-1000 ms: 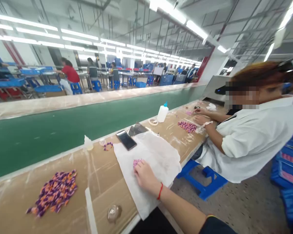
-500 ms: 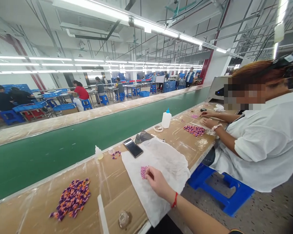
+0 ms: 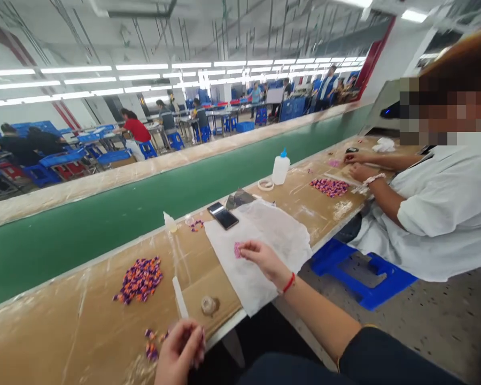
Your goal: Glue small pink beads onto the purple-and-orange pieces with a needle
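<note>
My right hand (image 3: 266,261) reaches over a white cloth (image 3: 270,227). Its fingertips are pinched together at the edge of a small patch of tiny pink pieces (image 3: 237,249); whatever is between them is too small to make out. Low in the view, my left hand (image 3: 181,347) is closed with the thumb against curled fingers, and what it holds is hidden. Just left of it lie a few loose purple and orange pieces (image 3: 151,351). A larger pile of purple and orange pieces (image 3: 140,280) is spread on the brown tabletop farther back.
A phone (image 3: 223,215) lies on the cloth's far corner. Behind stand a small dropper bottle (image 3: 170,222) and a white bottle with a blue tip (image 3: 280,168), beside a tape roll (image 3: 265,185). A green conveyor belt (image 3: 144,195) runs beyond. A co-worker (image 3: 444,214) sits at right.
My left hand has come into view at the bottom, along with the loose pieces near it. The view has tilted downward. My right hand stays by the pink pieces, its fingers now stretched more to the left.
</note>
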A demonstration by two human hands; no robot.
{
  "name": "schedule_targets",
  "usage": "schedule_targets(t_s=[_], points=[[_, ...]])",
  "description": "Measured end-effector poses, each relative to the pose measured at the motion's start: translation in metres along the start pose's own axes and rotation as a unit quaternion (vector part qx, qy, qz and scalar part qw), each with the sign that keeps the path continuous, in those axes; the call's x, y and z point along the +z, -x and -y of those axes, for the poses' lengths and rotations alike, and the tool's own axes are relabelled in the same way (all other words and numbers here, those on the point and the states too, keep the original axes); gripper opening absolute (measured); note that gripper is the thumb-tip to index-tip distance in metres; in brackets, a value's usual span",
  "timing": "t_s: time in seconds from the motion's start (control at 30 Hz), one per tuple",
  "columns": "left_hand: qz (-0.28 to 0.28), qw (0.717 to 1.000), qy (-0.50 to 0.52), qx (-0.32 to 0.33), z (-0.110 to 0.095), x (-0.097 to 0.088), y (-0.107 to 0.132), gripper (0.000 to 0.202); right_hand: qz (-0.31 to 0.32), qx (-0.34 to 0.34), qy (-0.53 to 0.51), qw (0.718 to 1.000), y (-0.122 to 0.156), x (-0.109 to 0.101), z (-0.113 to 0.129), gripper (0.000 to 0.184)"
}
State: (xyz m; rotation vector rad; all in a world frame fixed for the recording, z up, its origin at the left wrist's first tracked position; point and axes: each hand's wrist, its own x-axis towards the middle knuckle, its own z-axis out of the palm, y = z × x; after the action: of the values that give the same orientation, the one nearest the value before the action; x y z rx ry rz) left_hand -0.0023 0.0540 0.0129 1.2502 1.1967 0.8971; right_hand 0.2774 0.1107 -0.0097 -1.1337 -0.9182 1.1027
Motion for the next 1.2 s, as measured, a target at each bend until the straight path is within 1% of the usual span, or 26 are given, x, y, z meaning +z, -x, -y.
schedule_targets(t_s=[0.03,0.1,0.13,0.2,0.27,0.37,0.47,0.57,0.67,0.8,0.93,1.03,1.13,1.2], points=[[0.003,1.000,-0.002,0.014,-0.010,0.004,-0.003,0.057,0.011,0.017,-0.027,0.999,0.002,0.002,0.005,0.042],[0.041,0.998,-0.020,0.035,-0.032,0.014,-0.012,0.050,0.035,0.047,-0.080,0.995,0.007,0.006,0.014,0.045],[0.049,0.997,-0.024,0.048,-0.042,0.020,-0.016,0.045,0.048,0.060,-0.104,0.992,0.011,0.009,0.019,0.045],[0.071,0.994,-0.033,0.078,-0.058,0.033,-0.025,0.037,0.070,0.077,-0.144,0.984,0.019,0.015,0.030,0.045],[0.076,0.990,-0.040,0.109,-0.068,0.046,-0.032,0.031,0.085,0.083,-0.171,0.978,0.027,0.020,0.040,0.043],[0.066,0.984,-0.067,0.149,-0.076,0.063,-0.038,0.025,0.097,0.077,-0.190,0.974,0.039,0.027,0.050,0.037],[0.057,0.980,-0.081,0.172,-0.080,0.075,-0.040,0.020,0.101,0.069,-0.199,0.972,0.046,0.031,0.054,0.034],[0.053,0.981,-0.071,0.171,-0.081,0.082,-0.040,0.019,0.099,0.068,-0.207,0.971,0.047,0.035,0.053,0.032],[0.039,0.981,-0.069,0.174,-0.081,0.087,-0.041,0.020,0.093,0.057,-0.207,0.972,0.046,0.039,0.050,0.033],[0.019,0.978,-0.086,0.191,-0.077,0.087,-0.043,0.023,0.081,0.018,-0.180,0.980,0.049,0.046,0.049,0.034],[-0.010,0.973,-0.090,0.210,-0.064,0.084,-0.048,0.026,0.077,-0.026,-0.129,0.988,0.052,0.053,0.048,0.032],[-0.029,0.973,-0.082,0.215,-0.057,0.081,-0.049,0.027,0.085,-0.056,-0.081,0.992,0.053,0.054,0.051,0.026],[-0.020,0.973,-0.093,0.211,-0.060,0.075,-0.046,0.026,0.098,-0.090,-0.007,0.991,0.055,0.050,0.060,0.015],[-0.006,0.970,-0.111,0.216,-0.066,0.072,-0.043,0.026,0.106,-0.142,0.080,0.981,0.056,0.046,0.066,0.008]])
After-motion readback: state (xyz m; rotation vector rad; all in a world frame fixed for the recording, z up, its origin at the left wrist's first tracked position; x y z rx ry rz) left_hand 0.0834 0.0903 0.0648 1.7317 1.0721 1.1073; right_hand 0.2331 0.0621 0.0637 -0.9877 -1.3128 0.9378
